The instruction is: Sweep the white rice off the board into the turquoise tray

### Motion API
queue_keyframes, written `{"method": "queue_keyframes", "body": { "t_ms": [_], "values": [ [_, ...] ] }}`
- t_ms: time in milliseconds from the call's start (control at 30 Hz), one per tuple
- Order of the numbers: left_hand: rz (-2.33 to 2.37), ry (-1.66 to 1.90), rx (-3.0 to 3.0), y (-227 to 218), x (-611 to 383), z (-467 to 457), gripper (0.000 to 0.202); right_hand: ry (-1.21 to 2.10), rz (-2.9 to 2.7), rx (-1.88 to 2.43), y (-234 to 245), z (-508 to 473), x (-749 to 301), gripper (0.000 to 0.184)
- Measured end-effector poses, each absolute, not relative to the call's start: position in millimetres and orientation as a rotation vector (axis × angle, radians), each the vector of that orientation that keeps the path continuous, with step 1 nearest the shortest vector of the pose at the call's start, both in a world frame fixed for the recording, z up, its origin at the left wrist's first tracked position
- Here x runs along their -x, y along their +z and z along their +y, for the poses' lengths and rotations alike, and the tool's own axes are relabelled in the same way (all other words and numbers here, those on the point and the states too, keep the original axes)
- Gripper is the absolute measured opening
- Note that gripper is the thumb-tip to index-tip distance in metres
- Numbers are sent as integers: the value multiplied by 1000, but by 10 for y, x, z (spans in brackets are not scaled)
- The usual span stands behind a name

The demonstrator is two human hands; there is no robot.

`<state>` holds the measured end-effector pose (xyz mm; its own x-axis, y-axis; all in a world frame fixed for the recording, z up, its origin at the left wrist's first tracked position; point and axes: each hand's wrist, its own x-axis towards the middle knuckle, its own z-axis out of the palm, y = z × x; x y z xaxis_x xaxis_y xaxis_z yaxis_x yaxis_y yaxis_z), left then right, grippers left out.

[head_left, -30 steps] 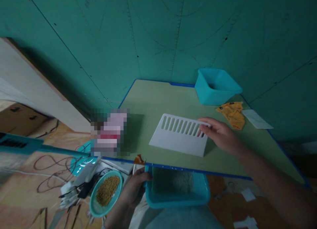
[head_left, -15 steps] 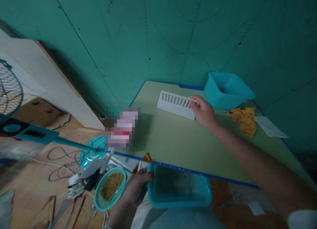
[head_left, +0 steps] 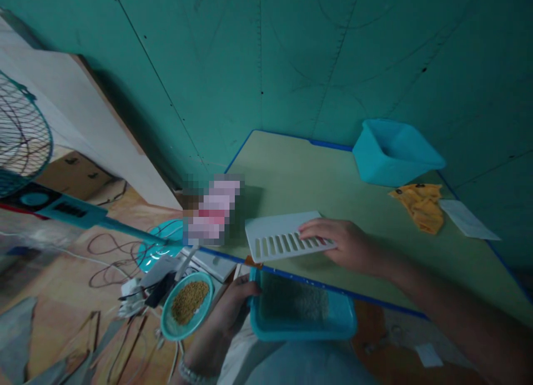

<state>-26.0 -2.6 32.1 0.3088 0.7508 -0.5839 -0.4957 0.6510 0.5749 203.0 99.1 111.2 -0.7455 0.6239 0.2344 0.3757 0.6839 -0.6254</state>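
Observation:
My right hand (head_left: 347,243) grips the right end of a white slotted plastic panel (head_left: 272,227). The panel is tilted above the near part of the table, its row of slots facing toward me. At the table's front edge, my left hand (head_left: 235,302) is closed on the left rim of a blue plastic tub (head_left: 306,335). This tub sits low by my lap, partly under the table edge, with pale, grainy-looking matter inside that I cannot make out clearly.
On the greenish table (head_left: 287,157) stand another blue tub (head_left: 395,152), a yellow cloth (head_left: 422,207), a white sheet (head_left: 470,219) and a blurred pink object (head_left: 214,210). To the left are a blue fan (head_left: 62,207), a bowl of yellowish pellets (head_left: 189,302) and cables on the floor.
My right hand has brought the white panel nearer to me and flipped it, so the slots now lie along its near side. My left hand stays on the tub.

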Motion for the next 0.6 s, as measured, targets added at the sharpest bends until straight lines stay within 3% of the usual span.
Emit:
{"method": "queue_keyframes", "body": {
  "t_ms": [267, 600],
  "values": [
    [953, 850, -337, 303, 228, -18, 30, 867, -2406, 722, 1155, 633, -2331, 33],
    [942, 830, -334, 273, 252, -15, 27, 844, -2424, 771, 1130, 367, -2785, 38]
  ]
}}
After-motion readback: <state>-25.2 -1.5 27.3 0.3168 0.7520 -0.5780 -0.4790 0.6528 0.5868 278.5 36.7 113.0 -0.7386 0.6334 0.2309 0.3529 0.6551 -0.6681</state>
